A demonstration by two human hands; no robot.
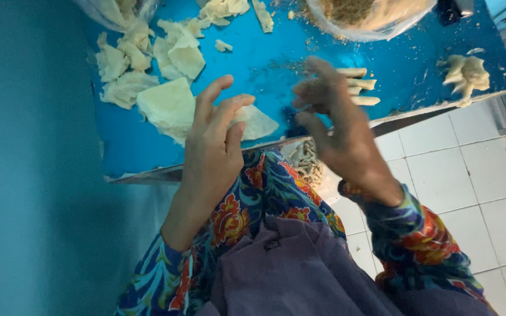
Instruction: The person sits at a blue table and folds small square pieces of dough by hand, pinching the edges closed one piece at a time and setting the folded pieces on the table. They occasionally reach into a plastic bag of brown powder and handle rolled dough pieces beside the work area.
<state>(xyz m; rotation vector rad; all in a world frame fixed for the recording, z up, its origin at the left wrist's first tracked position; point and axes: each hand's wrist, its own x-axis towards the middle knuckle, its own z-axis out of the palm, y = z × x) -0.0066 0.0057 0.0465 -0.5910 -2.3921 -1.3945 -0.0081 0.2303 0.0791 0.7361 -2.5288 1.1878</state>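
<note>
Biggest thing here is the blue table [253, 82], filling the top of the view from 10 to 2 o'clock, with a blue wall [30, 175] down the whole 9 o'clock side and white floor tiles [475, 193] at 4 o'clock. The person's flowery sleeves and purple clothing [288, 269] take up 6 o'clock.

Left hand [215, 137] sits just left of center, fingers loosely spread and raised, fingertips touching a thin pale wrapper sheet [256, 122] lying flat at the table's near edge. Not gripping it, far as I can see. Right hand [338, 126] is just right of center, blurred, fingers curled narrow around something I can't make out, so can't tell if it's holding anything.

At 11 o'clock there's a loose pile of more wrapper sheets [147, 70], the largest one just beside the left hand. At 12 to 1 o'clock, a clear plastic bag of crumbly brownish filling [370, 17]. Right behind the right hand, 3 or so rolled pieces [361, 88] lie side by side. Small clump of dough scraps [467, 73] at 2 o'clock, near the table corner. Below the table edge between the hands, a heap of rolled pieces [308, 161] peeks out.
</note>
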